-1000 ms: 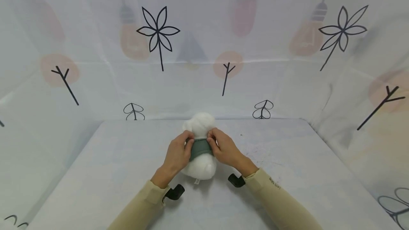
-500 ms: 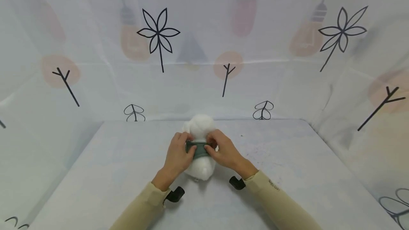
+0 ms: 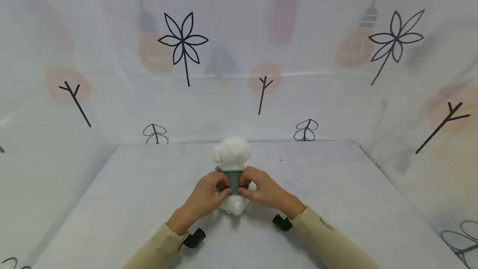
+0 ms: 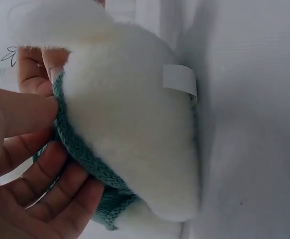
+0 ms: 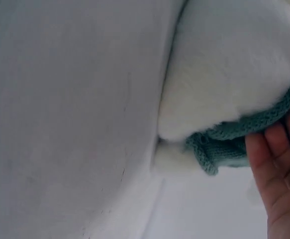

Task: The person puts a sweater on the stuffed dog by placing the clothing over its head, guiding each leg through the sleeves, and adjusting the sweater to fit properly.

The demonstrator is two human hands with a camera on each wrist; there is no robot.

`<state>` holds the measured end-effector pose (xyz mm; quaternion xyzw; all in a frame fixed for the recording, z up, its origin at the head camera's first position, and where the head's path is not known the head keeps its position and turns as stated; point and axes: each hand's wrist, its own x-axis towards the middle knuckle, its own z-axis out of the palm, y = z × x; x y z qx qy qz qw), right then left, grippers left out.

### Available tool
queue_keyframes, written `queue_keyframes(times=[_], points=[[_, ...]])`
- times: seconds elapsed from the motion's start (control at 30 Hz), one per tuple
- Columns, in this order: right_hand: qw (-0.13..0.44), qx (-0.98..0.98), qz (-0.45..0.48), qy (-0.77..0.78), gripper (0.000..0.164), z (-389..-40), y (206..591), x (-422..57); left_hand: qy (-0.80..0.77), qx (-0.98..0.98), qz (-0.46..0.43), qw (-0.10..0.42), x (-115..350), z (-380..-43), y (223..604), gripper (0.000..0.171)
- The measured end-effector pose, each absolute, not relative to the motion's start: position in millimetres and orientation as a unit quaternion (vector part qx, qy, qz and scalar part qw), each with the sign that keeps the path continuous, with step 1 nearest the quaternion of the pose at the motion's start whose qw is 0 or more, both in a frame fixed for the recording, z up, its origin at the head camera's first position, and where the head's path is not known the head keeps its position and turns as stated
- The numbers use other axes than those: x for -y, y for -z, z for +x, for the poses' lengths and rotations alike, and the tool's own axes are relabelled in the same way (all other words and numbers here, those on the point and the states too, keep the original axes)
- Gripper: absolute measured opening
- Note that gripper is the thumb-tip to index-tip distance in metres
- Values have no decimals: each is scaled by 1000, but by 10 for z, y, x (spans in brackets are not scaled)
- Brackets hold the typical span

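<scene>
A white plush toy (image 3: 233, 152) sits upright on the table, its back towards me. A green knitted sweater (image 3: 234, 180) wraps its middle. My left hand (image 3: 207, 191) pinches the sweater's lower edge on the left side. On the right side, my right hand (image 3: 266, 188) grips the same piece. In the left wrist view the thumb presses the knitted hem (image 4: 87, 158) with fingers behind it, and a white label (image 4: 178, 78) sticks out of the fur. The right wrist view has my fingers (image 5: 264, 162) under the hem; the thumb is out of view there. The toy's front is hidden.
The table (image 3: 149, 202) has a pale covering with small dark marks to the right. A printed cloth (image 3: 224, 107) hangs behind it and along both sides. A black wrist device (image 3: 195, 238) sits at my left cuff, another (image 3: 282, 222) at my right.
Both hands have moved down and towards me along the toy's back, drawing the sweater lower. More white shows between the head and the sweater's top edge.
</scene>
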<state>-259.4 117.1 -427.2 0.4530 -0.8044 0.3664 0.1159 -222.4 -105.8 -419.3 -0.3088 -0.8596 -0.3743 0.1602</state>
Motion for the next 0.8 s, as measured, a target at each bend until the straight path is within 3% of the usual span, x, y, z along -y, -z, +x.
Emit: queue_keyframes(times=[0.47, 0.8], points=[[8, 858, 412, -306, 25, -2553, 4234, -1267, 320, 879, -341, 93, 1163, -2243, 4196, 29], [-6, 879, 409, -246, 43, -2567, 4205, -1287, 238, 918, -301, 97, 1156, -2214, 4202, 47]])
